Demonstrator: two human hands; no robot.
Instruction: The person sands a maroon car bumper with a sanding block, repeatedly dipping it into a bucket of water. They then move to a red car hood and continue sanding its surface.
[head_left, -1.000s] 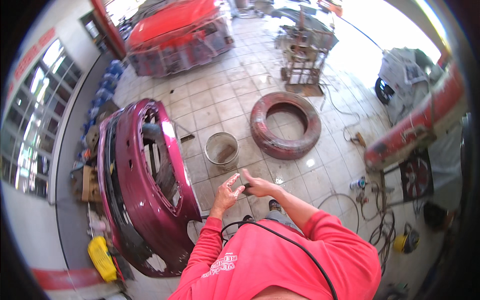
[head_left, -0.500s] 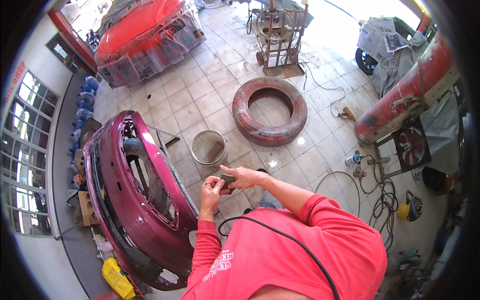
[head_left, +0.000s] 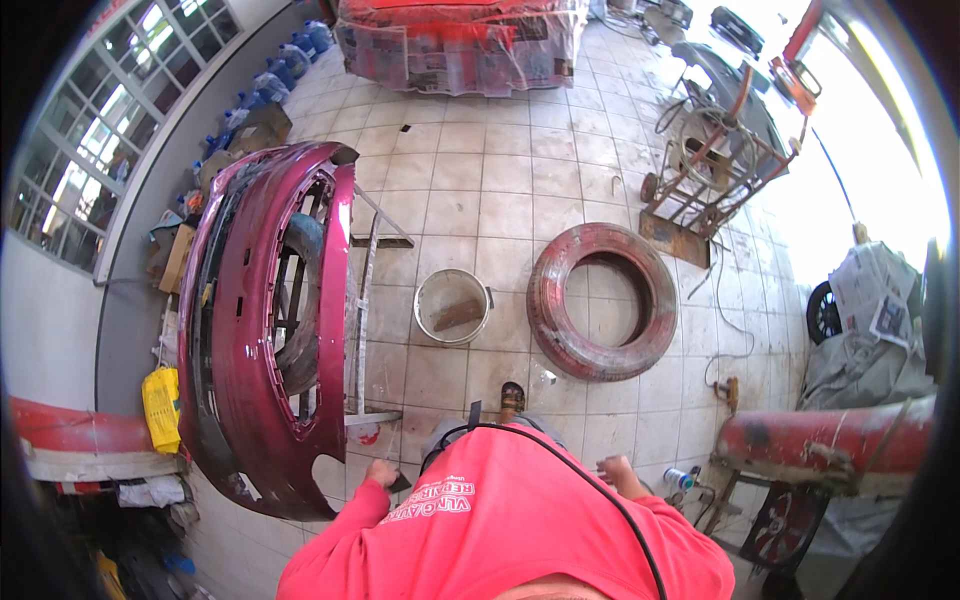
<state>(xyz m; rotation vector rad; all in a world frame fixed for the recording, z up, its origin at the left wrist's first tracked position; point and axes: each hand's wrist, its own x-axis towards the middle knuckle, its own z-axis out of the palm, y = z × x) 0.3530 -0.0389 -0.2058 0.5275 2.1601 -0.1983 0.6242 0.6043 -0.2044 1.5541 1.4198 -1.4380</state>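
My left hand [head_left: 381, 472] is closed at my left side, low beside the lower end of a glossy magenta car bumper [head_left: 250, 320]. A small dark flat piece that looks like sandpaper [head_left: 400, 483] sticks out from its fingers. My right hand [head_left: 621, 474] hangs at my right side, its fingers loosely spread and nothing seen in them. The bumper stands upright on a metal frame [head_left: 364, 300], with a tyre showing through its opening. Ahead of me on the tiles is a whitish bucket [head_left: 452, 308] with a brown block inside.
A red-stained tyre [head_left: 602, 302] lies right of the bucket. Farther off are a plastic-wrapped red car [head_left: 460, 45] and a hand truck [head_left: 715, 165]. A large red cylinder [head_left: 820, 447] and a spray can [head_left: 679, 478] are on the right. A yellow bag [head_left: 161, 410] hangs left of the bumper.
My hands were together in front of me on a dark flat piece; now they are apart, lowered at my sides, the piece in my left. My view has turned left.
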